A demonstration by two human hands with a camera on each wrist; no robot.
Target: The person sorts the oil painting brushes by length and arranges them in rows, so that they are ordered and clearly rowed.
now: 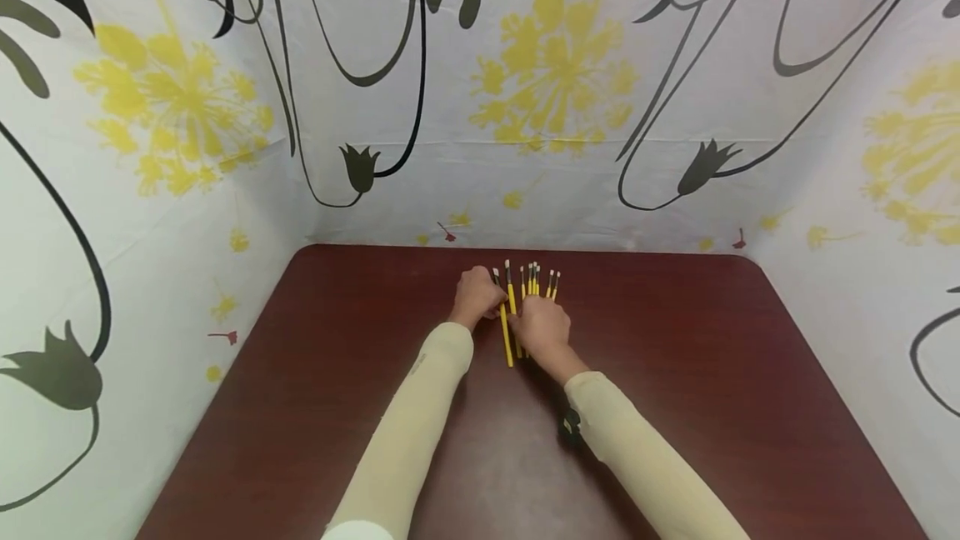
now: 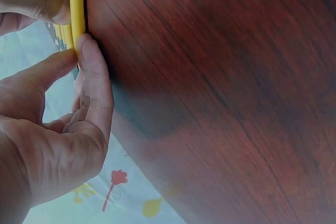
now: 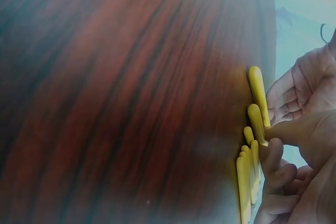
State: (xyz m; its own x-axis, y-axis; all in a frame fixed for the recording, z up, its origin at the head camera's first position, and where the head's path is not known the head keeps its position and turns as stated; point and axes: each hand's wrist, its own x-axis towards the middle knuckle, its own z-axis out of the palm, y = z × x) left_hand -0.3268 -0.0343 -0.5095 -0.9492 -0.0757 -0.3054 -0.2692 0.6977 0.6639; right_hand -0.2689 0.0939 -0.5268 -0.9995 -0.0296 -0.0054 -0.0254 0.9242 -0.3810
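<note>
Several yellow-handled paintbrushes point(image 1: 533, 282) with pale bristles lie in a row near the table's far edge, bristles pointing away. My left hand point(image 1: 477, 297) pinches the leftmost paintbrush point(image 1: 506, 332) between thumb and fingers; the left wrist view shows the fingertips point(image 2: 90, 51) on its yellow handle. My right hand point(image 1: 543, 327) lies over the other brushes, fingers curled, and pinches the second paintbrush point(image 3: 255, 118) from the left, next to the left hand. In the right wrist view the rounded handle ends stick out past the right hand, at uneven lengths. The right hand hides the middle of several handles.
The dark red-brown wooden table point(image 1: 337, 407) reaches to a white patterned cloth point(image 1: 450, 123) behind it and at both sides. A small dark object point(image 1: 572, 423) is at the right sleeve point(image 1: 637, 448).
</note>
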